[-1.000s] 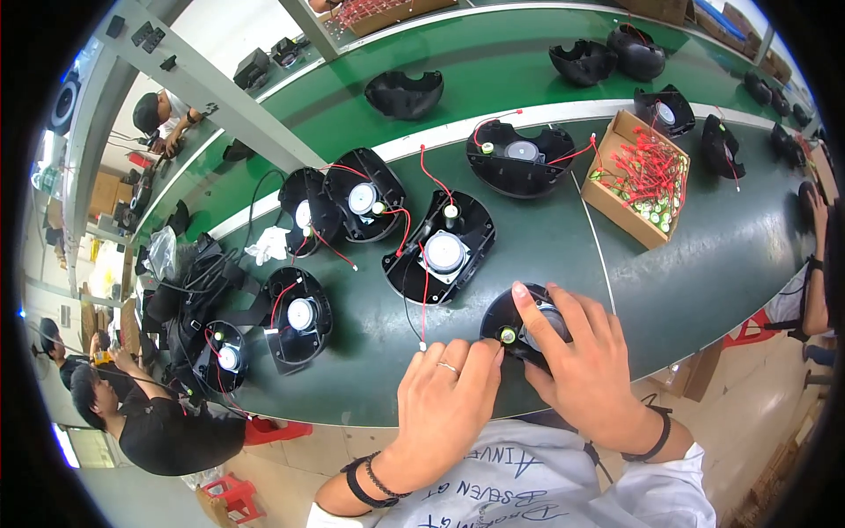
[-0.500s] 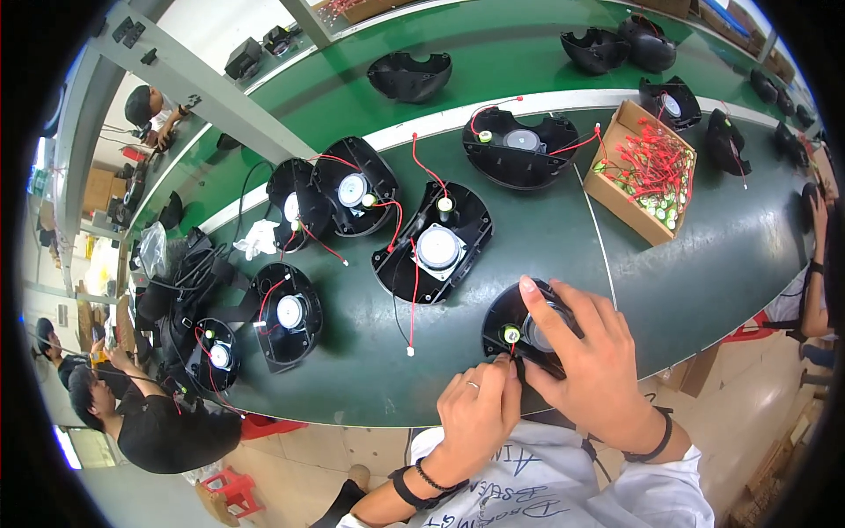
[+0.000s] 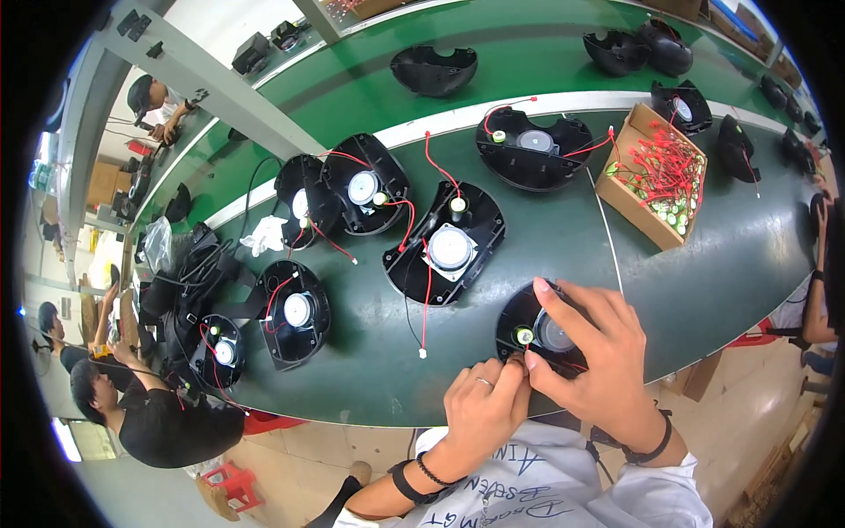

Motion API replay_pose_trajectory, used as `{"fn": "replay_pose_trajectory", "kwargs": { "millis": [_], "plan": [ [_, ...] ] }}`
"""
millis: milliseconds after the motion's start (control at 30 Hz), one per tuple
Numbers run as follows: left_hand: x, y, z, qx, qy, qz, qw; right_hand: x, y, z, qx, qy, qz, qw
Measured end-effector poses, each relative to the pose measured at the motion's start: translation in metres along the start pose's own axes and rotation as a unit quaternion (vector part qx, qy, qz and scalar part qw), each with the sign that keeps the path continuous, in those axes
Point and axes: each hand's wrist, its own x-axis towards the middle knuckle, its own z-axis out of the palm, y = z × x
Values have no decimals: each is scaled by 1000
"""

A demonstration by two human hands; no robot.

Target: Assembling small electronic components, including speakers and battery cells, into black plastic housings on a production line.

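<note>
A black half-round speaker shell [image 3: 509, 319] lies near the table's front edge, with a round grey speaker [image 3: 553, 333] inside. Beside that speaker stands a small green-wrapped cylinder [image 3: 525, 336] with a red wire [image 3: 528, 348] running down from it. The fingers of my left hand [image 3: 482, 400] are pinched together at the shell's near edge, where the wire reaches the fingertips. My right hand [image 3: 603, 356] spans the shell, its index finger at the far rim and its thumb beside the left fingertips. It covers part of the speaker and the shell's right side.
Farther left lie several similar shells, the nearest one [image 3: 445, 246] with a loose red lead. A cardboard box [image 3: 641, 211] of red-wired green cylinders stands at back right. Black cables [image 3: 189, 273] heap up on the left. Co-workers sit left and right; a metal post [image 3: 220, 88] rises behind.
The view has shifted a little, so the table's things sit farther right. My right thumb has closed in on the left fingertips; the shell stays under my hands.
</note>
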Motion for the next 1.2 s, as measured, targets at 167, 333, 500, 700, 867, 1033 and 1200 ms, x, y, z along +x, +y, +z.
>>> {"fn": "replay_pose_trajectory", "kwargs": {
  "millis": [167, 333, 500, 700, 867, 1033, 1200],
  "plan": [
    [-3, 4, -24, 42, -10, -18, 999, 8, 2, 6, 58, 0, -13, 998],
    [4, 4, -17, -223, 33, -48, 973, -11, 22, -4, 80, -49, 23, 995],
    [34, -29, 28, -485, -149, 0, 862, 5, 32, 9, 82, 86, -189, 975],
    [41, -28, 35, -525, -107, 17, 844, 14, 208, 76, 152, 249, -537, 791],
    [42, -20, 45, -510, -86, 31, 855, 7, 117, -3, 113, 22, -396, 911],
    [34, -26, 24, -335, -28, 7, 942, -18, 30, -31, 121, -55, -2, 991],
    [22, -41, -3, -218, 52, 19, 974, -24, 2, -20, 77, -32, 12, 996]
  ]
}}
